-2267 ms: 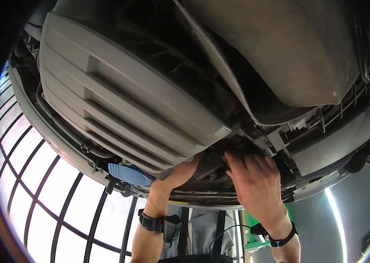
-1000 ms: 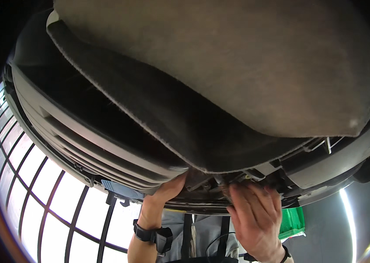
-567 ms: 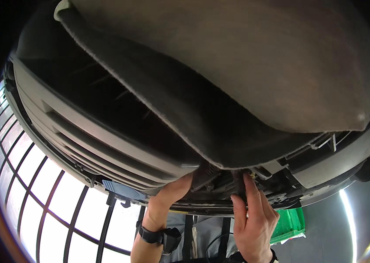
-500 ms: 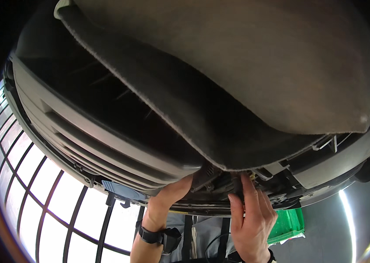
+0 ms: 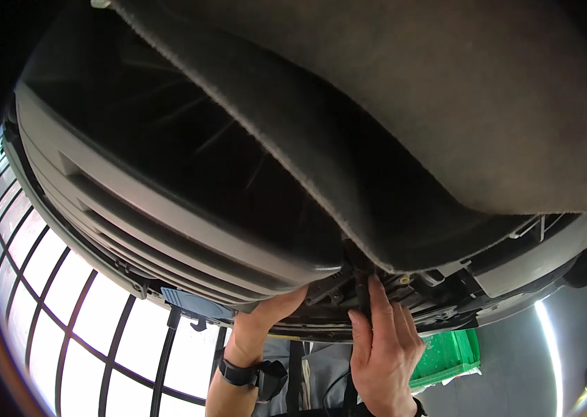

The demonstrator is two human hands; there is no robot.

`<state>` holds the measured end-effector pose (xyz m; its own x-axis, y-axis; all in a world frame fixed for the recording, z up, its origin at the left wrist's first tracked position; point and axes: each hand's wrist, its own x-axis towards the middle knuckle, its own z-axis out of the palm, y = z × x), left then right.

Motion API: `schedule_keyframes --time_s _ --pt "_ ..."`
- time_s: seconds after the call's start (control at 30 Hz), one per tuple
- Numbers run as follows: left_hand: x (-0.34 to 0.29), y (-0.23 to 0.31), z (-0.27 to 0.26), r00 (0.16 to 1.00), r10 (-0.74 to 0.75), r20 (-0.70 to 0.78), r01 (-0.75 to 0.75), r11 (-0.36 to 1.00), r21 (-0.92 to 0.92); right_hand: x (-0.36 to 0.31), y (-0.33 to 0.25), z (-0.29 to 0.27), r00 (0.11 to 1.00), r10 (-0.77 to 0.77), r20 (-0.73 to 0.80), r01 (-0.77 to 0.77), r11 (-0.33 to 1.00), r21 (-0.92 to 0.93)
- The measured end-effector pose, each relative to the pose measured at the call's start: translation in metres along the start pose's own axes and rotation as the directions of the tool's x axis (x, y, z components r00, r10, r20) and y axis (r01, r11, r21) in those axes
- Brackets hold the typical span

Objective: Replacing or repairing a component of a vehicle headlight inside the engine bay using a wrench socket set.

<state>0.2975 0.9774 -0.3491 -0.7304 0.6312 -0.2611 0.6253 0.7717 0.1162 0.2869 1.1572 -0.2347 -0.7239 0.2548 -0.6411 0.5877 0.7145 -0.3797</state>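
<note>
My right hand (image 5: 387,351) grips a slim black handle-like piece (image 5: 362,290) between thumb and fingers. Its upper end runs in under the edge of a grey felt-like sheet (image 5: 266,149), so its kind cannot be made out. My left hand (image 5: 274,311) reaches up behind a ribbed grey plastic panel (image 5: 196,254). The panel hides its fingers, so their pose does not show. Just right of the black piece, a small yellow part (image 5: 404,280) shows among dark fittings. A black strap with a block on it (image 5: 255,375) circles my left wrist.
The sheet hangs low over the upper right. A blue-grey flat part (image 5: 196,304) sits on the frame edge at left. Beyond my right hand stands a green plastic bin (image 5: 450,358). Bright grid-like panels (image 5: 85,313) fill the lower left.
My right hand has shifted a little left, and the black piece with it, now leaning more to the left. The sheet's lower edge sits further right. My left hand stays nearly in place.
</note>
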Motion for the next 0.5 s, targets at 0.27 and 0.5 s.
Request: schedule_keyframes --time_s 0.27,0.5 --pt "-0.002 -0.005 0.001 0.999 0.005 0.044 -0.001 0.995 -0.103 -0.011 -0.001 0.008 1.000 -0.008 -0.002 0.008 1.000 -0.004" --pt "0.010 -0.005 -0.012 0.998 -0.027 0.056 0.028 0.999 -0.020 -0.011 0.008 -0.009 0.995 0.042 -0.093 -0.030 0.992 0.125"
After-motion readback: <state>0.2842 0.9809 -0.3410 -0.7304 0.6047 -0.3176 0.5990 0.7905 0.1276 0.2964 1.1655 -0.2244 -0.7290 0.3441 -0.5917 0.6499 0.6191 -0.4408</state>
